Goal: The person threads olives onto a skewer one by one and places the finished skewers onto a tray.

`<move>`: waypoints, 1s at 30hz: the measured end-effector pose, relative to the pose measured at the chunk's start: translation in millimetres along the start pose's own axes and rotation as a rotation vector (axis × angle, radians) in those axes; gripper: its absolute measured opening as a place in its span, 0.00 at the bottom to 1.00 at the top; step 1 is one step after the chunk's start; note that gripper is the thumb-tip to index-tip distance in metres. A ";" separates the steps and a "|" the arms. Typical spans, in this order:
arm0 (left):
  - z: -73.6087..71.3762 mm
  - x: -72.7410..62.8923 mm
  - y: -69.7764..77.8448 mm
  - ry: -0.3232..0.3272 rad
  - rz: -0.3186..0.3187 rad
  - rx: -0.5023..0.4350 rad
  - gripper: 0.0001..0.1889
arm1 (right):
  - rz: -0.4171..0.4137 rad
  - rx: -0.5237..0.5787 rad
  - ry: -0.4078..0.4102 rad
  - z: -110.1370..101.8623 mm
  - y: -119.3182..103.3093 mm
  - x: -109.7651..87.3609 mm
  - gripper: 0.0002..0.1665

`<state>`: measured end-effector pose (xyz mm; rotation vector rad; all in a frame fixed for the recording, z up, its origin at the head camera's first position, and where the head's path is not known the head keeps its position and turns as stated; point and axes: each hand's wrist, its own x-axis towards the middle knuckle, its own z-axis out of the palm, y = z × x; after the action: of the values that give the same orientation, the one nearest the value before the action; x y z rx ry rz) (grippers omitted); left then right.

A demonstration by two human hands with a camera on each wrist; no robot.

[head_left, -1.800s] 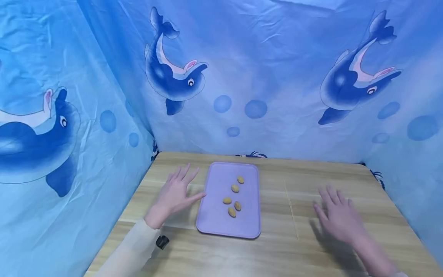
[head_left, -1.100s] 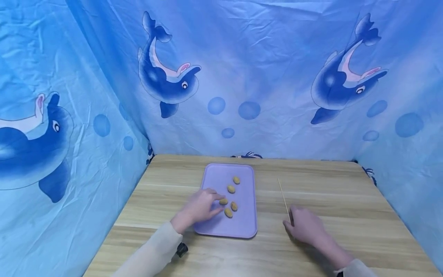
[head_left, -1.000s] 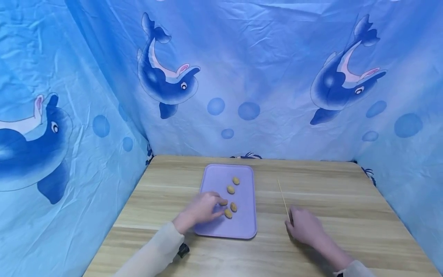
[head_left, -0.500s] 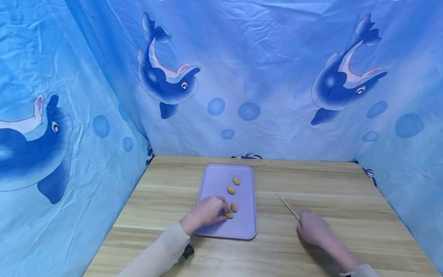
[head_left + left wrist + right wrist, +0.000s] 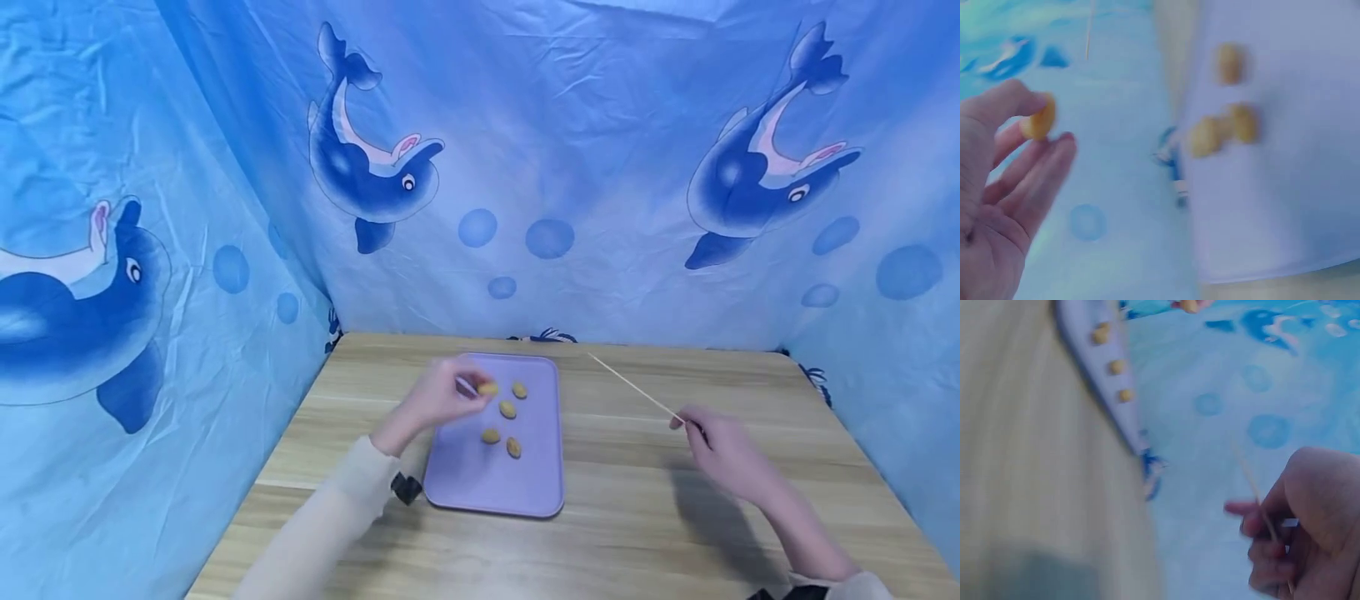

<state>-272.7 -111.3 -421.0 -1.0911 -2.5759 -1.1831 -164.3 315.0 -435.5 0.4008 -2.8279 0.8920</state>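
Above the upper left part of the purple tray (image 5: 468, 492), my left hand (image 5: 442, 393) pinches a small yellow oval piece (image 5: 1040, 119) between thumb and fingertips. It looks like a small fruit, but its exact kind is unclear. Several similar yellow oval pieces (image 5: 507, 409) lie on the tray. Right of the tray, my right hand (image 5: 723, 450) holds a thin wooden skewer (image 5: 630, 383) near its lower end, raised over the table. The skewer slants up and left, its free end pointing toward the back. Curled fingers wrap the skewer in the right wrist view, where it is blurred.
The wooden table (image 5: 615, 542) carries the tray near its middle. Blue cloth (image 5: 555, 150) printed with dolphins hangs behind the table and along both sides. A dark wrist device (image 5: 406, 488) sits at the left sleeve cuff.
My left hand reached onto the tray, took hold of one yellow piece and lifted it. My right hand picked the skewer up from the table and raised it, turning its far end leftward.
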 end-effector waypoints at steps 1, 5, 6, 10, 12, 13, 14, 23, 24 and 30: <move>-7.5 4.0 2.3 0.059 -0.013 -0.070 0.10 | -0.054 0.012 0.029 -5.1 -4.0 1.8 0.16; -27.0 15.3 12.8 0.205 -0.034 -0.314 0.11 | -0.262 -0.024 0.136 -23.2 -20.9 13.0 0.16; -29.0 17.0 15.1 0.218 -0.041 -0.370 0.11 | -0.300 -0.041 0.161 -26.3 -24.7 16.2 0.17; -30.2 20.4 24.8 0.223 -0.048 -0.519 0.13 | -0.392 -0.101 0.228 -33.1 -39.5 26.8 0.19; -28.8 21.6 28.8 0.221 -0.041 -0.545 0.15 | -0.416 -0.117 0.241 -33.7 -46.1 29.9 0.20; -28.2 22.2 30.9 0.223 -0.037 -0.544 0.15 | -0.425 -0.121 0.248 -33.6 -48.7 31.1 0.20; -27.5 22.8 32.6 0.226 -0.033 -0.541 0.16 | -0.431 -0.125 0.254 -33.3 -51.0 31.7 0.20; -25.8 23.8 37.2 0.245 -0.030 -0.510 0.12 | -0.430 -0.144 0.268 -26.0 -58.8 40.2 0.18; -25.4 23.7 37.0 0.243 -0.029 -0.515 0.12 | -0.431 -0.142 0.262 -24.8 -58.9 41.0 0.18; -23.3 23.9 32.8 0.234 0.006 -0.551 0.12 | -0.445 -0.136 0.231 -17.0 -60.2 46.2 0.19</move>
<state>-273.4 -99.6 -375.7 -0.9575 -2.1208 -1.9556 -189.4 267.9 -379.0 0.8086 -2.4261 0.6053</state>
